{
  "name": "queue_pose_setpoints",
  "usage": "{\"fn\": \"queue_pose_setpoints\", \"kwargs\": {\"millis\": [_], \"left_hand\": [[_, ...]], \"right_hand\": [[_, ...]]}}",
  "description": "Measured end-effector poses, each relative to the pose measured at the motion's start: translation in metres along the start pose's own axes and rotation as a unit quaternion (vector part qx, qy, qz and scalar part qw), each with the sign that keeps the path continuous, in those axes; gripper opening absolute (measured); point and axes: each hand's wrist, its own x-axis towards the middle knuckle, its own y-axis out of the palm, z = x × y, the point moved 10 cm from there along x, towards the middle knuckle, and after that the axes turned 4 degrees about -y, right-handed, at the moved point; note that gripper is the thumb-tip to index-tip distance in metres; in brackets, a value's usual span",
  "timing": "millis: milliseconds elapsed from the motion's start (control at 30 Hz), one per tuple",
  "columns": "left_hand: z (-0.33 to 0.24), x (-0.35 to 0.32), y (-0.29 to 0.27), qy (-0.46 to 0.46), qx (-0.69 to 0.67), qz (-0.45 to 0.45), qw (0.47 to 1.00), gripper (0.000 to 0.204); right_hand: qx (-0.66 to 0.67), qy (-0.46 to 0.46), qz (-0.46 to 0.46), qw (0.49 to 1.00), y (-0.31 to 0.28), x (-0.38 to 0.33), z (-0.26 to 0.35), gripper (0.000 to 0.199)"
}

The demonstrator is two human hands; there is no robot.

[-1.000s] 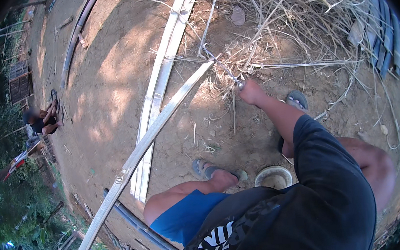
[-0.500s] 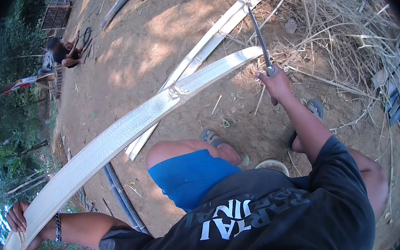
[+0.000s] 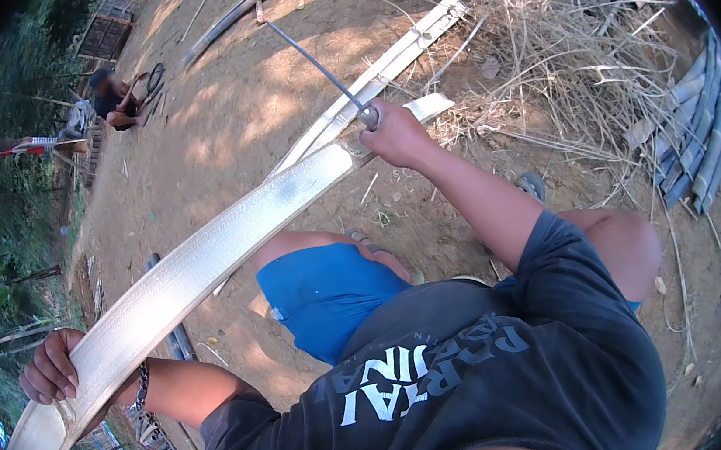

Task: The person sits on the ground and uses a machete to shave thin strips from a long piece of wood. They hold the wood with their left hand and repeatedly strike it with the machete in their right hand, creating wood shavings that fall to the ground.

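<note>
A long, pale split bamboo slat [image 3: 196, 251] slants from my lower left up toward the middle, its inner face up. My left hand [image 3: 52, 367] grips it near the left end, fingers curled over the edge. My right hand [image 3: 395, 133] is closed round the handle of a long-bladed knife [image 3: 313, 61], over the slat near its far end. The blade points away to the upper left and looks thin, seen nearly edge-on. Part of the slat by the right hand is hidden; its tip shows beyond the wrist.
Other pale bamboo slats [image 3: 400, 58] lie on the dirt ground ahead. To the right are a heap of dry bamboo shavings [image 3: 564, 72] and a stack of grey-green bamboo pieces [image 3: 702, 128]. A dark pole [image 3: 224, 15] lies farther off. Another person [image 3: 115, 101] sits at the far left.
My right hand has moved left along the slat with the knife, and the blade has swung to point farther left. My left hand keeps hold of the slat, shifted slightly up and right.
</note>
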Motion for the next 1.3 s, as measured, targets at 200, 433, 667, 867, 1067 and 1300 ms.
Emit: {"fn": "queue_pose_setpoints", "kwargs": {"millis": [200,433,667,867,1067,1300], "left_hand": [[0.019,-0.005,0.003,0.023,0.010,-0.052,0.998,0.061],[-0.025,-0.010,-0.049,0.101,0.125,-0.160,0.974,0.076],[-0.044,-0.025,-0.030,-0.014,0.244,-0.347,0.906,0.094],[-0.091,-0.060,-0.081,-0.002,0.086,-0.219,0.972,0.077],[-0.081,-0.062,-0.073,0.047,0.019,-0.192,0.980,0.066],[-0.021,-0.041,-0.044,0.096,0.020,-0.225,0.969,0.064]], "right_hand": [[-0.144,0.195,-0.117,0.963,-0.082,-0.035,-0.155,0.041],[-0.261,0.296,-0.103,0.913,-0.087,-0.073,-0.315,0.038],[-0.261,0.268,-0.088,0.923,-0.069,-0.086,-0.273,0.036],[-0.303,0.205,-0.027,0.930,-0.043,-0.088,-0.275,0.027],[-0.447,0.177,0.066,0.875,-0.045,-0.096,-0.346,0.023],[-0.415,0.175,0.049,0.892,-0.038,-0.085,-0.280,0.019]]}}
